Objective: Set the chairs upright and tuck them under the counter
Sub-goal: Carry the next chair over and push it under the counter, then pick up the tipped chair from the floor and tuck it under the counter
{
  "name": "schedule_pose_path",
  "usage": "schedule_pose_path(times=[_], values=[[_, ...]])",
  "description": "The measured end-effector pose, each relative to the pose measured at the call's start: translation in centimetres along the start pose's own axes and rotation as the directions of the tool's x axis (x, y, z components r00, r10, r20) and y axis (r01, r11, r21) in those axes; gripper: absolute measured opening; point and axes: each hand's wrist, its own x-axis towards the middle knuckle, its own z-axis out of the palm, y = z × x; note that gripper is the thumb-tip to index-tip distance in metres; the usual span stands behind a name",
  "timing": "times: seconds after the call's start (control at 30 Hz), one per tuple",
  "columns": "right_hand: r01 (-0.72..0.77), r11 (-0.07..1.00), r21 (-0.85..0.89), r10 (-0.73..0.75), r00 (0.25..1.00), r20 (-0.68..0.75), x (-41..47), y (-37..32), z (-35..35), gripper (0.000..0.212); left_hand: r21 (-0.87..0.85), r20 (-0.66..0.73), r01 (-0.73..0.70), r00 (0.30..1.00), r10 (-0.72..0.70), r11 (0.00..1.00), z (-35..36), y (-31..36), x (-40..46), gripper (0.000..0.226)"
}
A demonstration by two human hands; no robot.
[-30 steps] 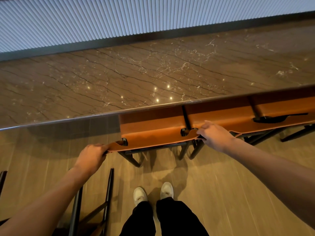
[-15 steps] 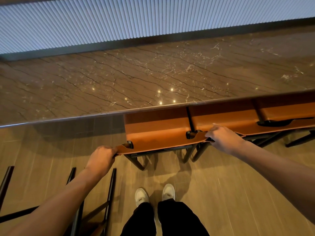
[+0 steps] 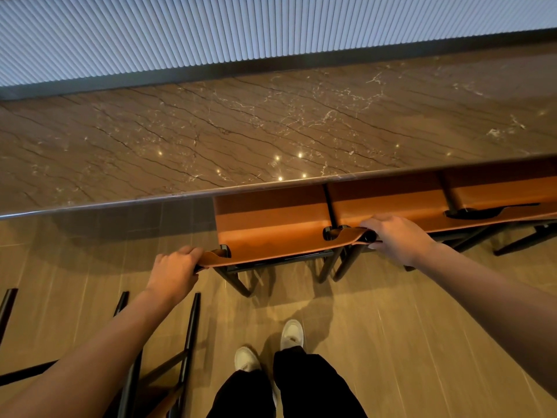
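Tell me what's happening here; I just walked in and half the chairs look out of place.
A person stands at the marble counter, left hand and right hand gripping the top corners of an orange leather chair that is upright and partly under the counter edge. More orange chairs are tucked in to its right. Another chair's dark frame lies on the floor at lower left.

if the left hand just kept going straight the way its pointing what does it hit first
The left hand points toward the counter and already grips the left end of the orange chair back. Straight on, it would probably pass under the counter's overhang, its front edge just above; depth there is unclear.
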Motion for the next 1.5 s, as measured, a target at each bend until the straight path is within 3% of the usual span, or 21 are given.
schedule_pose_path(times=[0.3, 0.4, 0.6, 0.67, 0.73, 0.83, 0.93, 1.17, 1.27, 1.37, 1.5], values=[[-0.032, 0.989, -0.142, 0.026, 0.999, -0.044, -0.8, -1.5, -0.2, 0.037, 0.108, -0.025, 0.069, 0.997, -0.066, 0.992, -0.3, -0.1, -0.7, 0.015], [-0.069, 0.984, -0.167, 0.068, 0.998, -0.012, -0.9, -2.2, -0.5, 0.033, 0.057, -0.043, 0.087, 0.996, -0.084, 0.995, -0.1, 0.3, -0.9, 0.010], [-0.089, 0.985, -0.148, 0.087, 0.996, -0.020, -0.4, -1.7, 0.5, 0.040, 0.111, -0.091, 0.093, 0.992, -0.083, 0.989, 0.7, 0.5, -1.0, 0.006], [-0.077, 0.980, -0.185, 0.080, 0.997, 0.006, -0.1, -1.2, 0.7, 0.042, 0.087, -0.036, 0.099, 0.995, -0.097, 0.991, 0.3, 0.7, -0.8, 0.013], [-0.054, 0.978, -0.201, 0.055, 0.998, -0.005, -0.1, -0.9, 1.1, 0.060, 0.045, -0.013, 0.093, 0.996, -0.093, 0.995, 0.1, 0.7, -0.8, 0.023], [-0.050, 0.996, -0.078, 0.053, 0.998, 0.037, -0.3, -1.1, 1.0, 0.104, 0.013, 0.058, 0.110, 0.992, -0.111, 0.994, -0.7, 1.4, -0.2, 0.096], [-0.020, 1.000, -0.014, 0.021, 0.999, 0.048, -0.3, -1.7, 0.9, 0.115, -0.028, 0.038, 0.089, 0.995, -0.088, 0.996, -1.1, 3.1, 0.7, 0.116], [-0.007, 0.996, 0.094, -0.001, 0.996, 0.088, 0.2, -2.0, -0.8, 0.118, -0.186, 0.004, 0.056, 0.998, -0.056, 0.981, -1.7, 5.8, 1.1, 0.123], [-0.041, 0.953, 0.300, 0.021, 0.997, 0.072, -0.2, -3.2, -2.2, 0.108, -0.355, -0.052, 0.083, 0.993, -0.109, 0.931, -2.8, 6.3, -0.5, 0.119], [-0.042, 0.798, 0.601, 0.058, 0.998, -0.007, -1.4, -6.2, -4.1, 0.099, -0.636, -0.140, 0.102, 0.959, -0.245, 0.765, -5.0, 7.1, -2.9, 0.104], [0.027, 0.693, 0.720, 0.024, 0.998, -0.061, -3.6, -11.9, -5.7, 0.093, -0.823, -0.224, 0.046, 0.890, -0.398, 0.567, -7.3, 7.6, -7.3, 0.086]])
